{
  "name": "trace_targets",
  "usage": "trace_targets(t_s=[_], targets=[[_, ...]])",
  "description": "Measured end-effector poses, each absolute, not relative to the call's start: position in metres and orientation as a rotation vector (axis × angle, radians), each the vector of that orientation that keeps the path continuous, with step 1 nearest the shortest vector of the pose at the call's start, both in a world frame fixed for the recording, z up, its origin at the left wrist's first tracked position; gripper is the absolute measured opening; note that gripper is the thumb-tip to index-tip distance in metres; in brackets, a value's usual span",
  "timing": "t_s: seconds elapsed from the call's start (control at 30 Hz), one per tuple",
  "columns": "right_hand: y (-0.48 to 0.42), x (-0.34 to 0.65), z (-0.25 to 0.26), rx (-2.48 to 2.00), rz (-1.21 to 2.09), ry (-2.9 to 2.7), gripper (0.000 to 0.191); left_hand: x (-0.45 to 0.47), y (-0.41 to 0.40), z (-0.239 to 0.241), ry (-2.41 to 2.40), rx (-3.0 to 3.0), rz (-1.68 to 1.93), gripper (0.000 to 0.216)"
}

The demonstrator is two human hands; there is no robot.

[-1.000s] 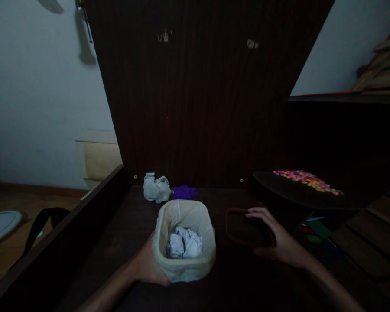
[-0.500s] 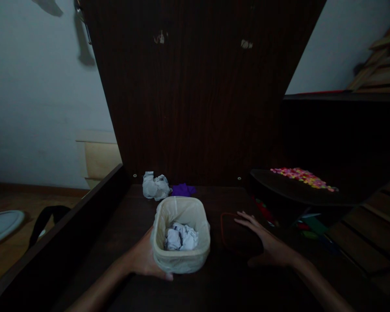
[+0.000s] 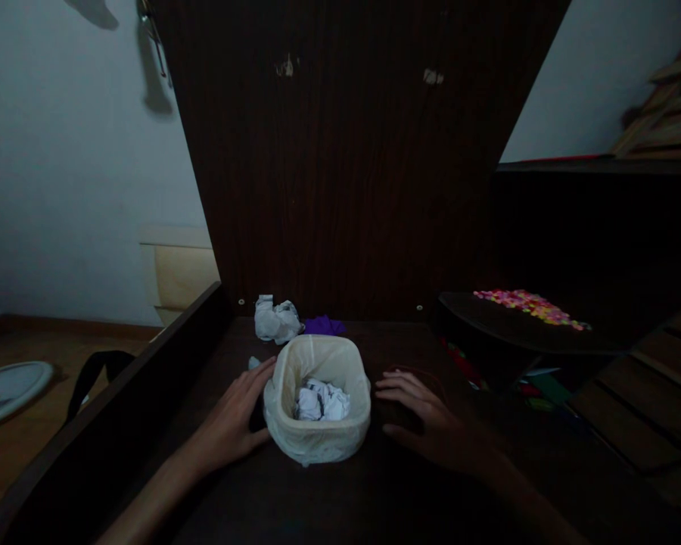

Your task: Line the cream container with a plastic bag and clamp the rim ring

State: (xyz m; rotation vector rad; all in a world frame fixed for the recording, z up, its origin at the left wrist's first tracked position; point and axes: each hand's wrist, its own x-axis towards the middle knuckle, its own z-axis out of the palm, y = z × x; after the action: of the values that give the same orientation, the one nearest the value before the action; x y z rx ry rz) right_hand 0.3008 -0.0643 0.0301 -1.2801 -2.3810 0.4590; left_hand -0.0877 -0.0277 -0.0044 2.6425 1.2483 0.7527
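A small cream waste bin [image 3: 319,446], lined with a thin translucent bag, stands upright on the dark wooden desk top [image 3: 204,386]. Crumpled white paper [image 3: 322,401] lies inside it. Along the bin's left side is my left hand [image 3: 239,412], fingers stretched and apart; its fingertips are at the bag, and whether they touch cannot be told. My right hand [image 3: 417,412] is open to the right of the bin, with a small gap between them. Partly hidden under that hand is a thin brown rounded frame [image 3: 440,384], mostly lost in the dark.
Behind the bin lie a crumpled whitish plastic bag [image 3: 277,319] and a purple cloth-like piece [image 3: 324,325]. A raised board [image 3: 147,378] edges the left. At right, a curved shelf [image 3: 471,318] carries pink and yellow bits [image 3: 530,304]. A tall dark panel [image 3: 346,189] closes the back.
My left hand has let go of the bin, which now stands on the desk top. My right hand has moved left, from the brown frame toward the bin.
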Motion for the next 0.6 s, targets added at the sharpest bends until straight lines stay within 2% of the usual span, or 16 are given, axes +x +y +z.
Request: trace_targets(t_s=[0.13, 0.23, 0.3, 0.4, 0.6], targets=[[-0.069, 0.271, 0.013, -1.291, 0.272, -2.479, 0.029, -0.089, -0.032, -0.007, 1.515, 2.576, 1.021, 0.062], [-0.07, 0.261, -0.004, -1.363, 0.14, -2.464, 0.036, -0.088, -0.037, -0.009, 1.706, 2.463, 1.227, 0.048], [-0.07, 0.258, -0.013, -1.404, 0.144, -2.422, 0.042, -0.088, -0.041, -0.007, 1.787, 2.407, 1.356, 0.046], [-0.074, 0.257, -0.015, -1.421, 0.296, -2.338, 0.051, -0.088, -0.047, 0.0, 1.849, 2.268, 1.505, 0.046], [-0.087, 0.25, 0.004, -1.376, 0.854, -2.002, 0.07, -0.086, -0.059, 0.009, 1.877, 1.855, 1.626, 0.053]])
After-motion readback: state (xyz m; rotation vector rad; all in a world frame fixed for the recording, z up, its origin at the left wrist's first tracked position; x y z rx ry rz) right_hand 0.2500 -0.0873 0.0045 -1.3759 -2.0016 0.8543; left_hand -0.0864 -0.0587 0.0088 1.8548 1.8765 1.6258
